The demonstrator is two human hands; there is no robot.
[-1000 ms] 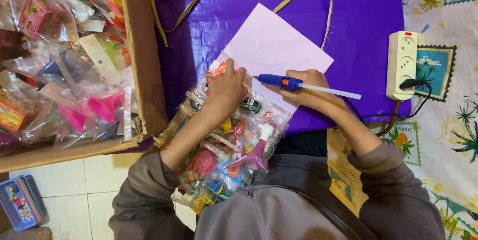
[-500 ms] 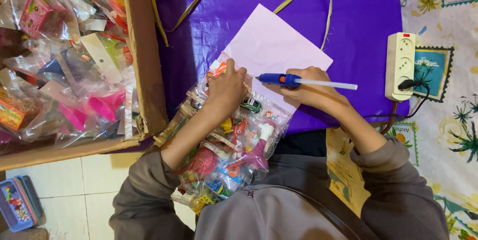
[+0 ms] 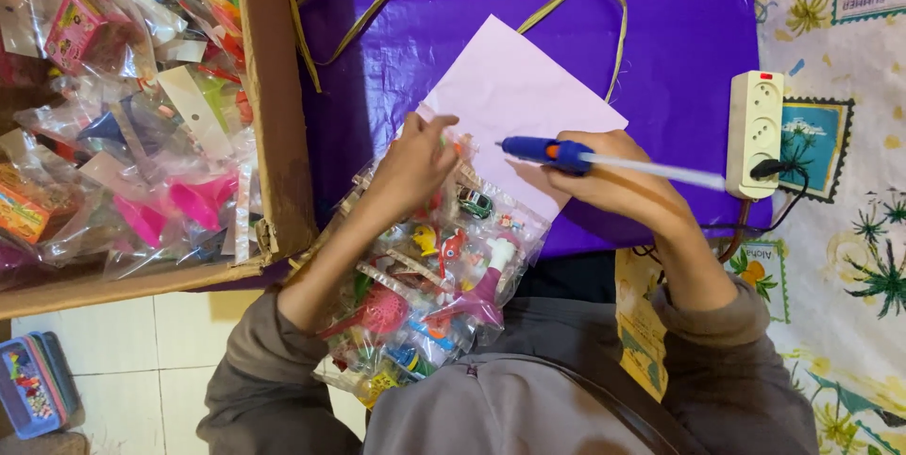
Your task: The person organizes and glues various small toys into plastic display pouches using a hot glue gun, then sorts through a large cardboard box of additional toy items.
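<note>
Clear bag [image 3: 444, 276] of small toys, cardboard box [image 3: 274, 106] of packets

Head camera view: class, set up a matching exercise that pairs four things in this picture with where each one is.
Things:
1. blue glue gun
2. clear bag of small toys
3. white power strip
4. pale pink paper sheet

Places:
A. flat on the purple sheet, between the two hands
B. at the right edge of the purple sheet, with a black plug in it
C. held in the right hand
D. under the left hand, reaching down over the person's lap

Pairs: 1-C, 2-D, 3-B, 4-A
</note>
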